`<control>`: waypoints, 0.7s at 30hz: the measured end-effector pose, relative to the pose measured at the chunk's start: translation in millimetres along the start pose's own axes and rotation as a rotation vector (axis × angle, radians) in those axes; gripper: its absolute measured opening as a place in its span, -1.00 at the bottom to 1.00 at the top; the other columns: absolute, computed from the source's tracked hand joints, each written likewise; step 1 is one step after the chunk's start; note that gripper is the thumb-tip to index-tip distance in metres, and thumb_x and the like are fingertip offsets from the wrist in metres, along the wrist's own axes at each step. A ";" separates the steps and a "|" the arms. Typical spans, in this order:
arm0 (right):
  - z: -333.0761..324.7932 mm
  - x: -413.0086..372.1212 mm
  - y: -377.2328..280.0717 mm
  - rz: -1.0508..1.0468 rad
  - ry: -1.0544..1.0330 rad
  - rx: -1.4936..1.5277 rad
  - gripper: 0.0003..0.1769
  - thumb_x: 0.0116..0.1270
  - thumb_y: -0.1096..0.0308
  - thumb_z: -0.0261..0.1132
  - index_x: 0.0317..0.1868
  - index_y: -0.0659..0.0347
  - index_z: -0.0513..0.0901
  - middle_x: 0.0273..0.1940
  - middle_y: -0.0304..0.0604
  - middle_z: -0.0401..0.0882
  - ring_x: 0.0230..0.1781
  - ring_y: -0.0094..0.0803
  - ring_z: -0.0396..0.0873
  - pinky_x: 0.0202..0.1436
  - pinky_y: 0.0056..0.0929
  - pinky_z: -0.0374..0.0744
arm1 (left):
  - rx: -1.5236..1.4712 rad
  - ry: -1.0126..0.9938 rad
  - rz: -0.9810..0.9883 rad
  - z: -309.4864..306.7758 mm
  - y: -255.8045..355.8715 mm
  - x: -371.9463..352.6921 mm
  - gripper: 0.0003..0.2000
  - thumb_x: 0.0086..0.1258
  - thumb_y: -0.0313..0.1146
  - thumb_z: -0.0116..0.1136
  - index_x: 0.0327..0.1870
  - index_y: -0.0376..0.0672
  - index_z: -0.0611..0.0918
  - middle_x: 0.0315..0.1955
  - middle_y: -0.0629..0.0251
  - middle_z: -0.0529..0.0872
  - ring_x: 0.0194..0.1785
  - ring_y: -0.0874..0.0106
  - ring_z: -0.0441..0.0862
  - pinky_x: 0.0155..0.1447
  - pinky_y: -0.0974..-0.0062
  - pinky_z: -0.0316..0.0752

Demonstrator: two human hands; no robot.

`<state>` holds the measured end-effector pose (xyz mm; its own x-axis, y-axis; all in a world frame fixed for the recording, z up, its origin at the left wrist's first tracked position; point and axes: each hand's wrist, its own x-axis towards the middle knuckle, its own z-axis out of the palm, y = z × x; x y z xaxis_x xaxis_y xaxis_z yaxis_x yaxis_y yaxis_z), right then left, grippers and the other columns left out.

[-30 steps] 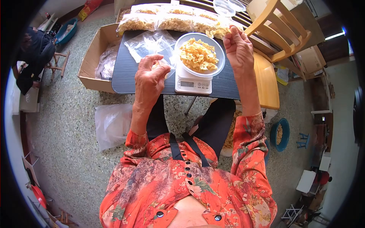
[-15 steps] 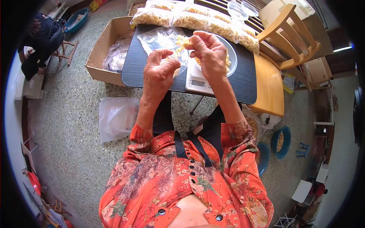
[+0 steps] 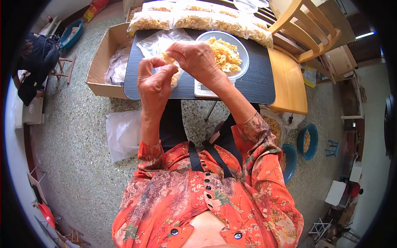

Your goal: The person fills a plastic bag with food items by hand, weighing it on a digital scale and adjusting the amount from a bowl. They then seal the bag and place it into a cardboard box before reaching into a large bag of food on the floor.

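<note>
My left hand (image 3: pixel 155 78) is closed on the edge of a clear plastic bag (image 3: pixel 175 77) that hangs beside it with some yellow pieces inside. Over the bag's mouth is my right hand (image 3: pixel 192 58), its fingers pinched on pale yellow dried pieces (image 3: pixel 166 57). To its right a white bowl (image 3: pixel 245 62) holds a heap of the same yellow pieces (image 3: pixel 225 53). The bowl stands on a white scale (image 3: pixel 202 90), partly hidden by my right forearm. Flat clear bags (image 3: pixel 149 45) lie on the dark table (image 3: pixel 256 89) behind my left hand.
Filled bags (image 3: pixel 194 20) line the table's back edge. A cardboard box (image 3: pixel 97 72) with plastic stands left, a wooden chair (image 3: pixel 306 49) right. Blue basins (image 3: pixel 308 142) and a plastic bag (image 3: pixel 123 134) are on the floor. Another person (image 3: pixel 39 58) sits at far left.
My right hand has moved left from in front of the bowl to above the bag by my left hand, carrying the yellow pieces. The bowl now shows more fully. The view has shifted slightly.
</note>
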<state>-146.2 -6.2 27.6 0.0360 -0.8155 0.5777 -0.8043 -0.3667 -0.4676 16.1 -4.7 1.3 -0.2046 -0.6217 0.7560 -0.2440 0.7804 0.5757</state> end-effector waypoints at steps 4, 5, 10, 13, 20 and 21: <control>-9.0 -1.1 7.5 -0.158 -0.265 -0.287 -0.84 0.26 0.42 0.34 -0.15 0.11 0.77 -0.16 -0.16 0.76 -0.25 -0.16 0.77 -0.23 -0.20 0.68 | 0.036 -0.017 -0.009 -1.5 0.2 0.1 -0.81 0.08 -0.63 0.42 -0.27 -0.18 0.81 -0.29 0.24 0.64 -0.13 0.32 0.60 -0.06 0.36 0.53; -12.1 -1.4 8.1 -0.146 -0.362 -0.364 -0.81 0.30 0.42 0.33 -0.11 0.11 0.80 -0.03 -0.18 0.77 -0.25 -0.17 0.77 -0.22 -0.20 0.69 | 0.043 -0.004 0.016 -1.0 0.4 0.3 -0.81 0.08 -0.62 0.43 -0.26 -0.19 0.81 -0.27 0.22 0.65 -0.12 0.31 0.61 -0.05 0.36 0.53; -45.1 -8.5 12.2 0.007 0.093 0.242 -0.80 0.32 0.51 0.45 -0.06 0.18 0.79 -0.20 -0.20 0.82 -0.38 -0.65 0.69 -0.35 -0.64 0.60 | 0.071 -0.009 0.008 3.1 -7.9 -2.8 -0.80 0.09 -0.62 0.46 -0.25 -0.22 0.81 -0.17 0.17 0.68 -0.06 0.27 0.64 0.00 0.35 0.56; -70.2 -17.7 45.0 0.229 0.159 0.088 -0.87 0.34 0.48 0.45 -0.12 0.20 0.81 -0.24 -0.21 0.81 -0.36 -0.63 0.70 -0.31 -0.61 0.64 | -0.014 -0.017 -0.056 3.6 -9.5 -4.6 -0.80 0.09 -0.63 0.46 -0.24 -0.24 0.80 -0.11 0.16 0.69 -0.01 0.26 0.65 0.04 0.35 0.59; -82.5 -27.3 76.3 0.183 -0.101 -0.268 -0.81 0.26 0.27 0.49 -0.13 0.09 0.81 -0.22 -0.18 0.73 -0.23 -0.27 0.73 -0.06 -0.32 0.66 | -0.041 -0.013 -0.032 11.4 -2.3 -4.4 -0.79 0.09 -0.65 0.45 -0.23 -0.23 0.81 -0.10 0.17 0.69 0.01 0.27 0.66 0.03 0.39 0.61; -80.5 -26.8 76.5 0.181 -0.100 -0.264 -0.81 0.26 0.27 0.49 -0.13 0.09 0.81 -0.22 -0.18 0.73 -0.23 -0.27 0.73 -0.06 -0.32 0.66 | -0.050 -0.017 -0.030 12.1 -2.9 -4.7 -0.78 0.09 -0.65 0.45 -0.23 -0.23 0.81 -0.10 0.17 0.69 0.02 0.27 0.65 0.03 0.38 0.61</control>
<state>-256.4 23.6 30.2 -0.0741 -0.9017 0.4259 -0.9282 -0.0938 -0.3600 6.3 -4.9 -7.7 -0.2142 -0.6457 0.7330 -0.2029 0.7634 0.6132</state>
